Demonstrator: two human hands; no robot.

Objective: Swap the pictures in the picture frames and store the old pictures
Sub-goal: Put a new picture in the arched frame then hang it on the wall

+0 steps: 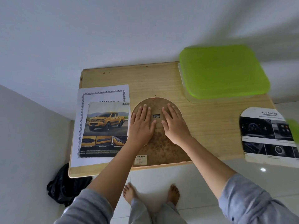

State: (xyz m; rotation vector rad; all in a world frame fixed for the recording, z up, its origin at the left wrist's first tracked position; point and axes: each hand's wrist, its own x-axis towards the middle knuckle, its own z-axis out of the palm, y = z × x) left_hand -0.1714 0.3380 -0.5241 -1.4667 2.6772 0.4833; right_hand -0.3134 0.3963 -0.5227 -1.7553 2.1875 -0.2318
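Arched picture frame point(161, 147), centre of view, face down on the table point(210, 135): long axis runs top to bottom, curved end uppermost, straight end at the table's near edge. My left hand point(141, 125) and right hand point(174, 123) press flat on its backing, fingers straight, grasping nothing. Truck brochure point(105, 128) just left; bare wood right.

I see a soft grey-blue top whose left sleeve point(90, 206) and right sleeve point(252, 201) both end near the elbows. The right one carries a small dark button point(233, 218). Lower down I make out loose trousers point(155, 214) in similar grey-blue cloth and two bare feet point(129, 192).
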